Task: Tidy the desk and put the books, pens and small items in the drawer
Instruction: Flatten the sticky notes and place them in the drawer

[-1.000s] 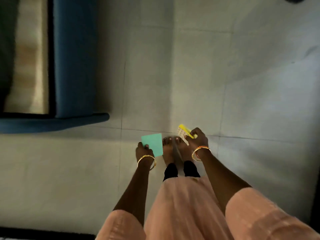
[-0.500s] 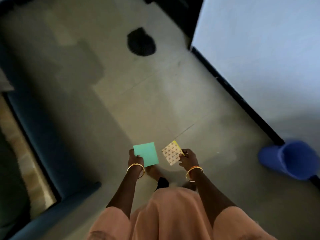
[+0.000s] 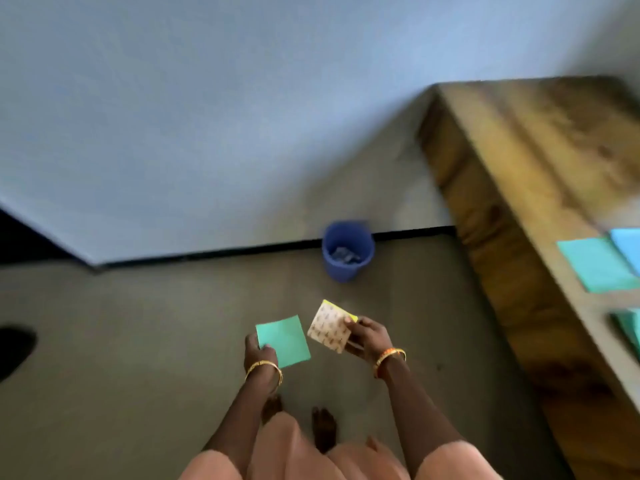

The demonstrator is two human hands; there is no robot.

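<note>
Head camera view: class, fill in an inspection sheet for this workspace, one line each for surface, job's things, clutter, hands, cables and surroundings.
Surface: wooden desk at right, mostly bare.
Job's things: green pad and patterned pad in hand; green sheet and blue sheet on the desk.
Clutter: blue bin on the floor by the wall, something inside, too blurred to name.
Hands: left hand holds the green pad; right hand holds the patterned pad.
Cables: nothing seen.
Surroundings: grey floor, pale wall.
</note>
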